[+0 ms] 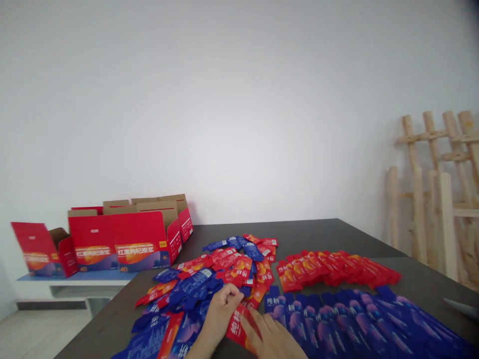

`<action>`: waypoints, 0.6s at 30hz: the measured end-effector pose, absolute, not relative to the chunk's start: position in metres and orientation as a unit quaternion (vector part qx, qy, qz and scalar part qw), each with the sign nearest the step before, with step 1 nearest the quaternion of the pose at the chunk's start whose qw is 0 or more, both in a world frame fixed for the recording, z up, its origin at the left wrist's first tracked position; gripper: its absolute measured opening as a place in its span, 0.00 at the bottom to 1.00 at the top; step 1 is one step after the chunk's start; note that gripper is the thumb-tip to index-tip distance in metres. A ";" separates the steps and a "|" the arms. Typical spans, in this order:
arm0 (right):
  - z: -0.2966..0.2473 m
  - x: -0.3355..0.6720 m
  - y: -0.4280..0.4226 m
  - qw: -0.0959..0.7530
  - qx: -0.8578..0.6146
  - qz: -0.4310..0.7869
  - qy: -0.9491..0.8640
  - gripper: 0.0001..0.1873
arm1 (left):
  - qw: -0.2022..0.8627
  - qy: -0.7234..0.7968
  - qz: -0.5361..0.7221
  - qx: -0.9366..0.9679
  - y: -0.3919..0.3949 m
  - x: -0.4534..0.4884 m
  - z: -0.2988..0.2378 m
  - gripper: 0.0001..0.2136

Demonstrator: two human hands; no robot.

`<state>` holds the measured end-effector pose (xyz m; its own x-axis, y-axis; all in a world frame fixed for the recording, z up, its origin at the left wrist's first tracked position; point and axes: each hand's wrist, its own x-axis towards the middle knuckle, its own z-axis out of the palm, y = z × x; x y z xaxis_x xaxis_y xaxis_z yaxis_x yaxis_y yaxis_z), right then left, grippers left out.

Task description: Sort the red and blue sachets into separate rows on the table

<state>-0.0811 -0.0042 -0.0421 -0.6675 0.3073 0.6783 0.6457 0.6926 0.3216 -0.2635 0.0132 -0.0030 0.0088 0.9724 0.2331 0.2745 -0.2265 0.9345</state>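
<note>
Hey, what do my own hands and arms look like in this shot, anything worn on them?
Both are bare: the left hand and right hand wear no gloves, and no rings, watch or bands show. The left forearm is uncovered to the frame's bottom edge. No sleeve shows.

Red cardboard carton (140, 244), front panel: 1 line of white Chinese characters, the last 4 reading 枸杞原浆. The first 2 are too blurred to confirm. The numeral 40 stands at the panel's lower left corner.

Neighbouring red carton (92, 247): a similar line, not legible.

Row of blue foil sachets (337, 319): white 纯耕 at the top of the nearest ones.

Red foil sachet (237, 324), between left hand (222, 306) and right hand (275, 339): white 纯耕.

Mixed sachet pile (209, 276): print too small to read.
</note>
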 end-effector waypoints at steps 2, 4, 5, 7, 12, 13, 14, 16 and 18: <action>-0.033 -0.080 -0.006 0.279 -0.290 -0.245 -0.882 0.28 | 0.383 0.491 0.516 0.588 0.018 -0.264 -0.006 0.19; -0.022 -0.077 -0.005 0.249 -0.302 -0.199 -0.898 0.28 | 0.408 0.480 0.529 0.568 0.022 -0.263 -0.010 0.20; -0.015 -0.074 -0.002 0.235 -0.311 -0.175 -0.904 0.27 | 0.423 0.477 0.529 0.560 0.023 -0.263 -0.013 0.21; 0.004 -0.067 0.007 0.210 -0.342 -0.130 -0.907 0.22 | 0.451 0.474 0.522 0.547 0.026 -0.261 -0.017 0.22; 0.064 -0.038 0.059 0.140 -0.456 -0.116 -0.871 0.14 | 0.447 0.450 0.556 0.537 0.027 -0.253 -0.020 0.26; 0.072 -0.032 0.072 0.122 -0.470 -0.137 -0.863 0.14 | 0.431 0.452 0.561 0.544 0.026 -0.252 -0.020 0.26; 0.077 -0.028 0.084 0.098 -0.481 -0.156 -0.857 0.15 | 0.416 0.454 0.560 0.554 0.024 -0.252 -0.019 0.24; 0.078 -0.023 0.104 0.054 -0.490 -0.163 -0.855 0.17 | 0.390 0.461 0.552 0.575 0.022 -0.252 -0.019 0.21; 0.067 -0.024 0.115 0.021 -0.488 -0.150 -0.859 0.18 | 0.373 0.467 0.535 0.597 0.019 -0.253 -0.020 0.18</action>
<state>-0.0238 0.1154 0.0666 -0.5221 0.8331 0.1829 0.8458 0.4779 0.2372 -0.2532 0.0192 -0.0204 -0.0087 0.9569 0.2902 0.1584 -0.2852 0.9453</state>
